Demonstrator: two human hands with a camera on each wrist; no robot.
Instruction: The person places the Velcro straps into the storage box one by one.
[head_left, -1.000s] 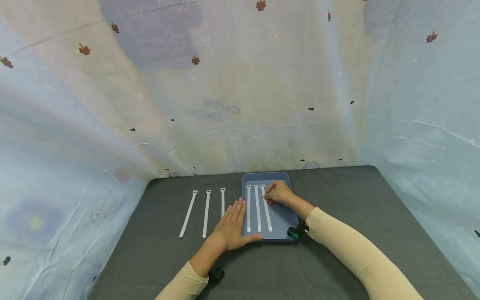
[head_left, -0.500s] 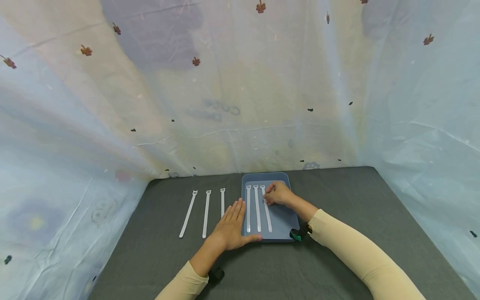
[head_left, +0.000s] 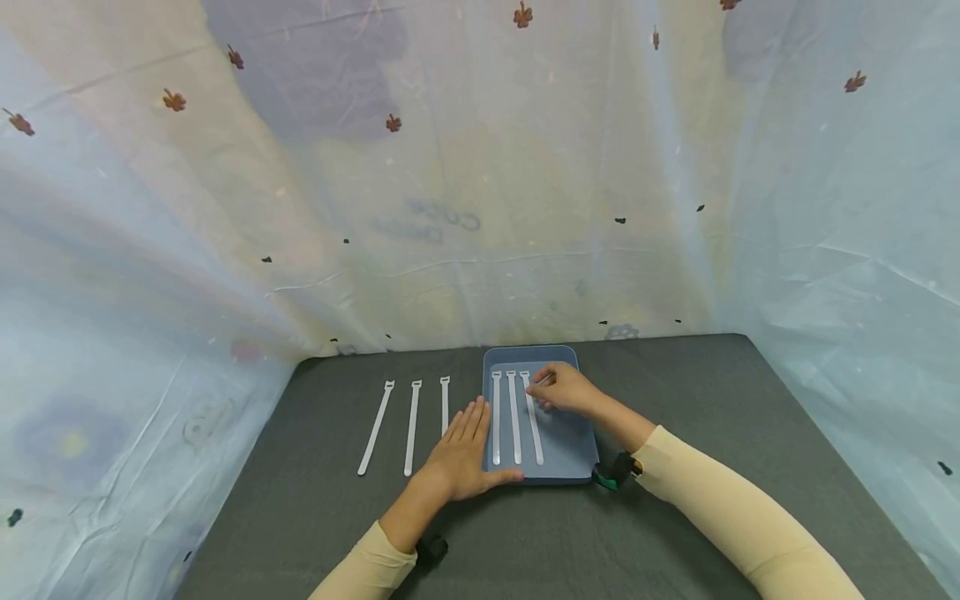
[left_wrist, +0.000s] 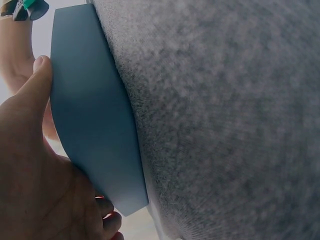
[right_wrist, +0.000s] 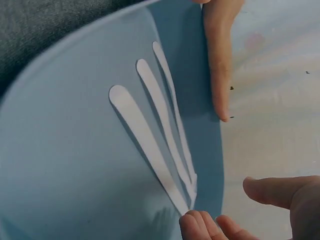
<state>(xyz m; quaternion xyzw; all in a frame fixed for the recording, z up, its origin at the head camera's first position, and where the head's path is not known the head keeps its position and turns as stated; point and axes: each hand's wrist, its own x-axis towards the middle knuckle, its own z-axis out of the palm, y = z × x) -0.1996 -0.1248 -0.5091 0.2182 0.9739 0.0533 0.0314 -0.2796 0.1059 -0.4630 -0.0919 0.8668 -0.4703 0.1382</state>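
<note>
Three white cable-tie straps, each with a slotted head at the far end, lie side by side in a blue-grey tray [head_left: 573, 454]. The rightmost strap [head_left: 534, 429] slants slightly against the other two. My right hand [head_left: 562, 389] is at its head; in the right wrist view the fingertips [right_wrist: 192, 225] are at the strap's end, while the thumb [right_wrist: 265, 190] stands apart from them. My left hand [head_left: 457, 458] rests along the tray's left side with straight fingers, its thumb on the front rim. In the left wrist view the thumb [left_wrist: 40, 75] lies against the tray wall [left_wrist: 95, 110].
Left of the tray, two white straps [head_left: 375, 429] [head_left: 412, 429] and a third strap [head_left: 446, 400], partly hidden by the left hand, lie on the dark grey cloth [head_left: 300, 500]. A patterned plastic sheet [head_left: 480, 208] hangs behind and at both sides.
My right hand has shifted slightly right, its forearm swinging outward and its fingers loosening at the strap's head. The left hand and the straps stay practically where they were.
</note>
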